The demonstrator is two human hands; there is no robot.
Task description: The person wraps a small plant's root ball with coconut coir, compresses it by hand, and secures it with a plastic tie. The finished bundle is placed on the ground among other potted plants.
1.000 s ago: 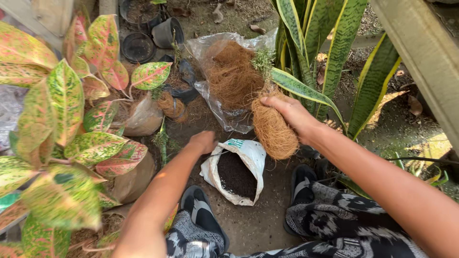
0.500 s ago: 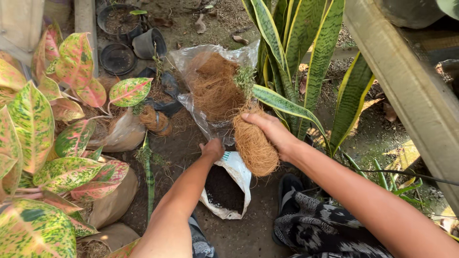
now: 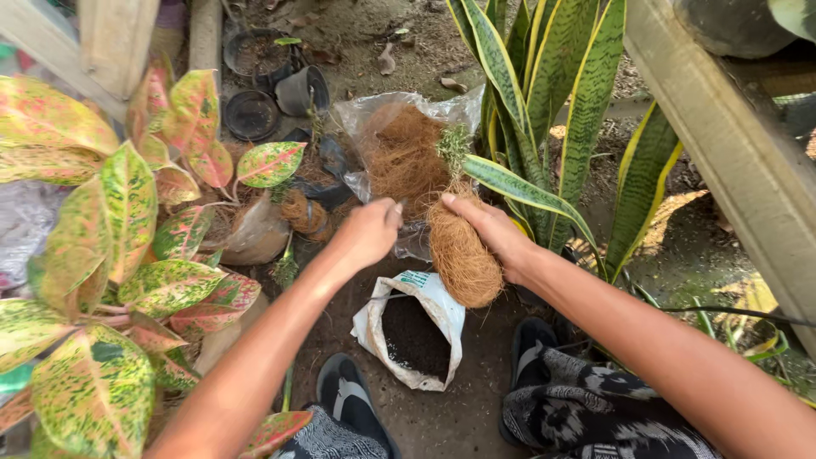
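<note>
Coir-wrapped root ball (image 3: 463, 255): oblong bundle of brown fibre with a small green sprig (image 3: 455, 144) at its top. Right hand (image 3: 486, 231) is wrapped round its upper part from the side, thumb across the top, holding it tilted in the air. Lower end hangs just above the white bag of dark soil (image 3: 414, 330), which sits open on the ground below and between both hands.

Left hand (image 3: 370, 231) is just beside the ball on its left, fingers curled in loosely; can't tell whether it pinches anything. It sits at the near edge of the clear plastic bag of loose coconut fibre (image 3: 399, 153), which lies directly beyond both hands.

Past the right hand: snake plant (image 3: 552, 93) with tall striped leaves, one leaf crossing just behind the ball. Left of the left forearm: variegated pink-green foliage (image 3: 127, 229). Further out beyond the left hand: empty black pots (image 3: 255, 115) on bare dirt. Dark shoes (image 3: 348, 404) below the forearms.
</note>
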